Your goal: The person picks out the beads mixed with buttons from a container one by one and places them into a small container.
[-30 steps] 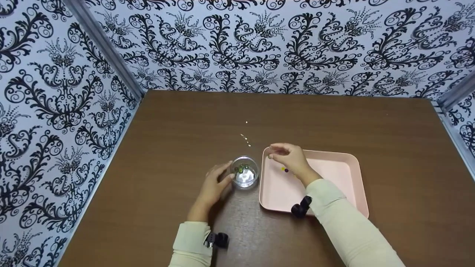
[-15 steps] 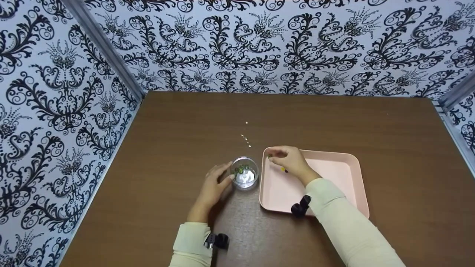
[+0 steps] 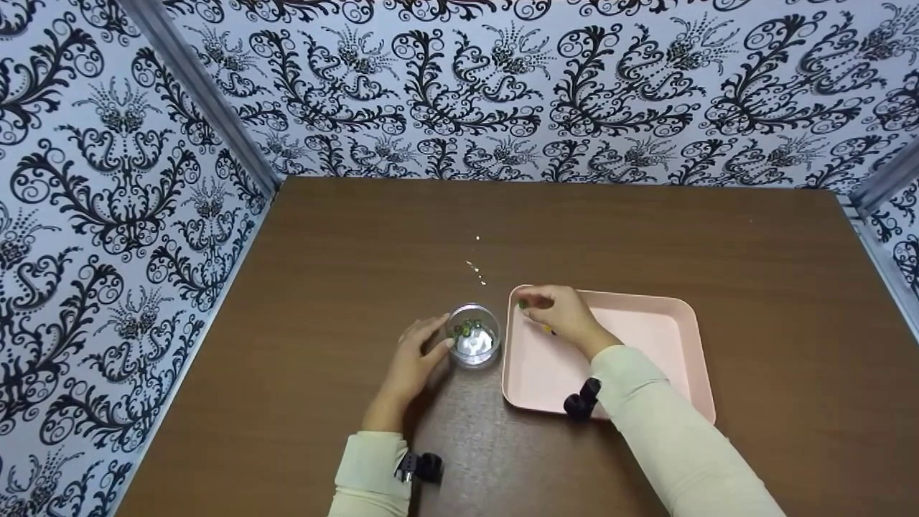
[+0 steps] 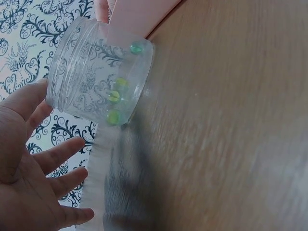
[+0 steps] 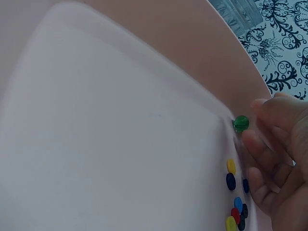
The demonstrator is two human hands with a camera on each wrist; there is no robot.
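Note:
My left hand (image 3: 414, 359) holds the side of a clear plastic jar (image 4: 96, 72), thumb and index finger at its rim, the other fingers spread. Several green and yellow-green glass marbles (image 4: 113, 117) lie on the jar's bottom. Inside the far left corner of a pink tray (image 3: 646, 330) is my right hand (image 3: 566, 310), its fingers bent loosely. A green marble (image 5: 241, 123) sits in that corner, right at the tips of the right thumb and index finger, which stand apart.
Several small round buttons, yellow, red, blue and dark, lie along the tray's far side, among them a yellow button (image 5: 231, 166). Small pale specks (image 3: 475, 271) mark the brown table (image 3: 344, 244) behind the jar. Patterned walls (image 3: 502, 86) enclose the table.
The right hand has lowered slightly into the tray corner, partly covering the yellow and dark buttons. The green marble has come into view at its fingertips. The left hand and jar have stayed put.

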